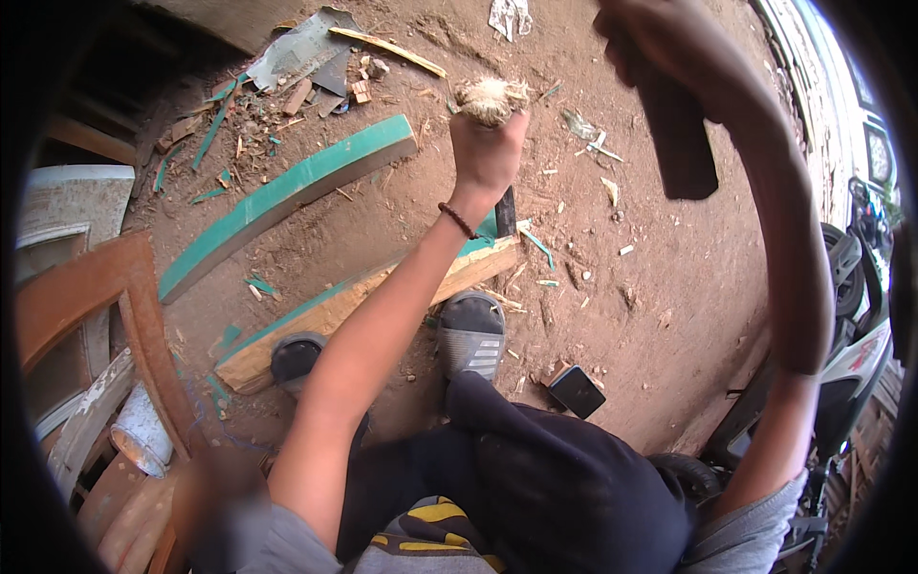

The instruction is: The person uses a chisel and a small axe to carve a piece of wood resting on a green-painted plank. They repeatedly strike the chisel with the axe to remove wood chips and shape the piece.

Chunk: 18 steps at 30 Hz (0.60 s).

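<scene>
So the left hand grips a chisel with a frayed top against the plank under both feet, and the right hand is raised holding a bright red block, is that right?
Not quite: the block in the raised right hand is dark, nearly black, not bright red. The head view shows it. The rest stands: the left hand grips the frayed-topped chisel against the plank under both feet.

Outdoor woodworking yard, dirt ground [660, 287], wood chips [574, 134], green-painted timber [287, 191]

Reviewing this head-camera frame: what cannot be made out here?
- Frayed wooden chisel handle: the left hand covers its shaft.
- Chisel's tip: hidden behind the left wrist, at the green-painted wooden plank.
- Dark flat striking block: the right hand hides its grip, partly cut by the top edge.
</scene>
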Available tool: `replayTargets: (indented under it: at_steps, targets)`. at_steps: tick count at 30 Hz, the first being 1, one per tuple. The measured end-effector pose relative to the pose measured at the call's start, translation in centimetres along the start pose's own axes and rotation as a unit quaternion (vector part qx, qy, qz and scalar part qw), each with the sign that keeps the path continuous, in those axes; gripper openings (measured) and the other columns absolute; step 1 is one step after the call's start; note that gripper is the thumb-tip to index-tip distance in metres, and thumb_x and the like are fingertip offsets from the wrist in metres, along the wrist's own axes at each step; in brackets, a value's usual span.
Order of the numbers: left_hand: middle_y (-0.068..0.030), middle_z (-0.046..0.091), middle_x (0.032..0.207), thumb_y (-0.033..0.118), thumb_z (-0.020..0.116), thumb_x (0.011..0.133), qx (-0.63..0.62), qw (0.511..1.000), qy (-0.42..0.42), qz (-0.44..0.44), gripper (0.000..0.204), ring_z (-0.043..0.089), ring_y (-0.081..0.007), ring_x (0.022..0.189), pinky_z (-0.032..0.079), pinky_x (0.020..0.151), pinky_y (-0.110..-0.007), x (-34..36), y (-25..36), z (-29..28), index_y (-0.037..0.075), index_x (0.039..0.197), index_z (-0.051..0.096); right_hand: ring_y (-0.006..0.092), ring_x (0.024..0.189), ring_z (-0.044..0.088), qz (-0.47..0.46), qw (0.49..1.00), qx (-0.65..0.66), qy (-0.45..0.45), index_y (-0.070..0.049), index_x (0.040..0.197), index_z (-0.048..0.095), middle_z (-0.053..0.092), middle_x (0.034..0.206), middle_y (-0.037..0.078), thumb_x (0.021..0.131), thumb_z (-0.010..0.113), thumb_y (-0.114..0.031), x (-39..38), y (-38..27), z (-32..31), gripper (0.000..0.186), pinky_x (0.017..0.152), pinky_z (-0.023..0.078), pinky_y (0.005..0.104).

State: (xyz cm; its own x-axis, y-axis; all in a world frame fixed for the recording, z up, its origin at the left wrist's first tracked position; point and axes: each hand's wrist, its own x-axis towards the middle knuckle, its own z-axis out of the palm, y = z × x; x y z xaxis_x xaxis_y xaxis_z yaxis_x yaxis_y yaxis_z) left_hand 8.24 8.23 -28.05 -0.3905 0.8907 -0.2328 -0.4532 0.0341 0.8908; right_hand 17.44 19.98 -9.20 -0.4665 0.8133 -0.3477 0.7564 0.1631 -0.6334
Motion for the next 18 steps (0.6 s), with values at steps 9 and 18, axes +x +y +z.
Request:
replayTargets:
  at_steps: [9, 18]
  targets:
    - [0.0036, 0.043, 0.049, 0.006, 0.058, 0.081, 0.014, 1.0, 0.013, -0.007, 0.032, 0.041, -0.0066, 0.036, 0.028, 0.032, -0.026, -0.3, -1.2, -4.5, 0.011, 0.054, 0.041, 0.0102, 0.056, 0.051, 0.083, 0.994, -0.048, -0.055, -0.001, 0.098, 0.054, 0.053, 0.07, 0.002, 0.095, 0.056, -0.021, 0.0, -9.3, 6.3, 0.021, 0.051, 0.047, 0.0244]
    - [-0.001, 0.051, 0.049, 0.009, 0.06, 0.08, -0.058, 0.998, 0.036, 0.0, 0.029, 0.047, -0.0088, 0.039, 0.034, 0.032, -0.029, -1.3, 0.8, -6.1, 0.007, 0.053, 0.049, 0.0077, 0.052, 0.053, 0.109, 0.966, -0.099, -0.214, -0.005, 0.111, 0.055, 0.053, 0.071, 0.001, 0.095, 0.057, -0.031, 0.0, -4.9, 9.2, 0.03, 0.044, 0.046, 0.0215]
